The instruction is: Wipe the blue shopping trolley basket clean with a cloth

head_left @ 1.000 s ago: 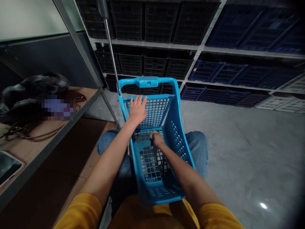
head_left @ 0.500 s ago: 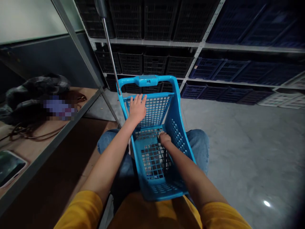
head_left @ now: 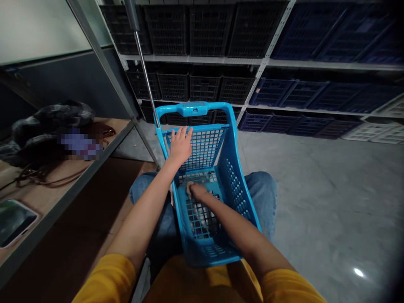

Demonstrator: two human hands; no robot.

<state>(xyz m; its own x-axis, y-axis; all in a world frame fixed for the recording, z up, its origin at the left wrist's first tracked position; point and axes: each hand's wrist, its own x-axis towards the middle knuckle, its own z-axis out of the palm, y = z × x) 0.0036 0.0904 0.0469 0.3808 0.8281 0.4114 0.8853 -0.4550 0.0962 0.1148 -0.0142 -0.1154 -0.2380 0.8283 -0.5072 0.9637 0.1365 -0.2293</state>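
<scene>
A blue plastic shopping basket [head_left: 235, 198] with lattice walls and floor sits between my knees, tilted towards me. My left hand [head_left: 181, 145] lies with its fingers stretched out on the top edge of the basket's inner grid panel [head_left: 206, 145]. Deep inside the basket, my right hand [head_left: 199, 192] is closed on a small beige cloth [head_left: 189, 188], pressed near the left side of the floor. The cloth is mostly covered by the fingers, and its exact kind is hard to make out. A metal pole with a grey grip [head_left: 143, 63] rises from the basket's far left corner.
On the left, a wooden-topped table [head_left: 71, 176] with a metal frame carries a phone [head_left: 15, 221], a plaid cloth [head_left: 59, 118] and brown straps. Racks of black crates [head_left: 208, 31] and blue crates [head_left: 315, 31] stand ahead, above a grey floor [head_left: 315, 189].
My right hand has moved left across the basket floor with the beige cloth, from the right side to the left. My left hand stays on the grid panel.
</scene>
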